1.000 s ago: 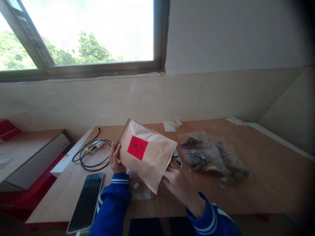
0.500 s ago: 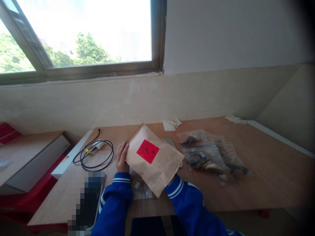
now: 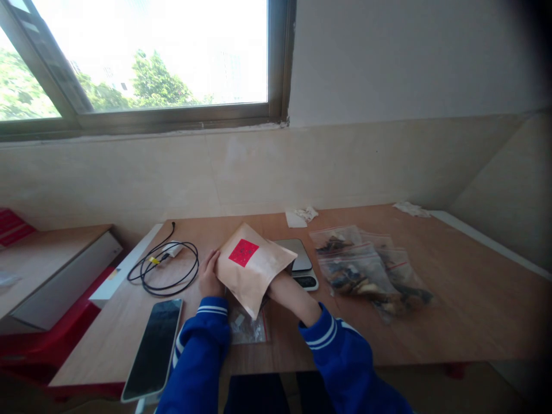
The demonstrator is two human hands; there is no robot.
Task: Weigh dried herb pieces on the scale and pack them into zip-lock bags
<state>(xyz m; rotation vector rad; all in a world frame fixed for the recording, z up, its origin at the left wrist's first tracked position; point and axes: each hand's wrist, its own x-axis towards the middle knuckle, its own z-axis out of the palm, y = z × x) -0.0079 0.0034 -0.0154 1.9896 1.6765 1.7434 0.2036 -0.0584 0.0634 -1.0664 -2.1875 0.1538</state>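
The brown paper bag is held at its edge by the left hand, just beside the small scale. The right hand is hidden inside; its grip cannot be told. The bag's mouth should be kept wide.

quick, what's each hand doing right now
Left hand: holding the brown paper bag by its left edge.
Right hand: reaching inside the bag, fingers hidden; cannot tell.

My right hand is hidden inside the paper bag; its red label is too small to read.
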